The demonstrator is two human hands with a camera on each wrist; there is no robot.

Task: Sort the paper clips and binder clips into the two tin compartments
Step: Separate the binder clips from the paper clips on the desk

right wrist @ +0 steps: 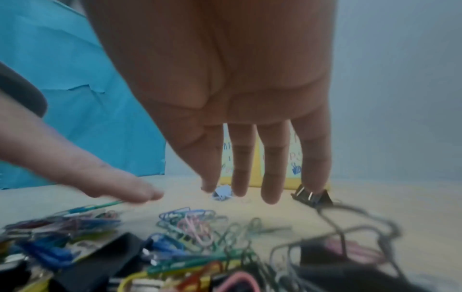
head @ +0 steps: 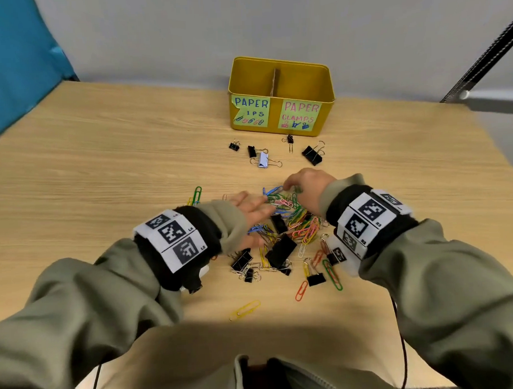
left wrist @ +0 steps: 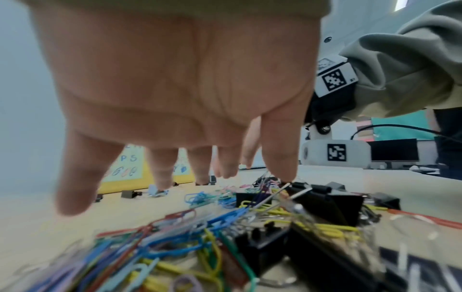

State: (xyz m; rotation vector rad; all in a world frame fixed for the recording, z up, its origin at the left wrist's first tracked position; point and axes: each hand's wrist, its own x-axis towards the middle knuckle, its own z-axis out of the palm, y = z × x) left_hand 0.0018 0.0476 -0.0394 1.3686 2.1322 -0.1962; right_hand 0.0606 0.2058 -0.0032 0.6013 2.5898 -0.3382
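A yellow tin [head: 279,75] stands at the back of the table. A cardboard divider splits it, with the label "PAPER CLIPS" on the left and "PAPER CLAMPS" on the right. A mixed pile of coloured paper clips and black binder clips [head: 283,231] lies in the middle of the table. My left hand [head: 251,207] hovers over the pile's left side with straight, spread fingers [left wrist: 277,158] and holds nothing. My right hand [head: 304,182] hangs over the pile's far edge, its fingers [right wrist: 242,168] pointing down at the clips [right wrist: 195,231], and grips nothing.
Several binder clips lie in front of the tin: small black ones [head: 234,145], a large black one [head: 312,155] and a pale blue one [head: 262,160]. Loose yellow [head: 244,310] and orange [head: 301,290] paper clips lie nearer me. A teal panel [head: 14,58] stands at the left.
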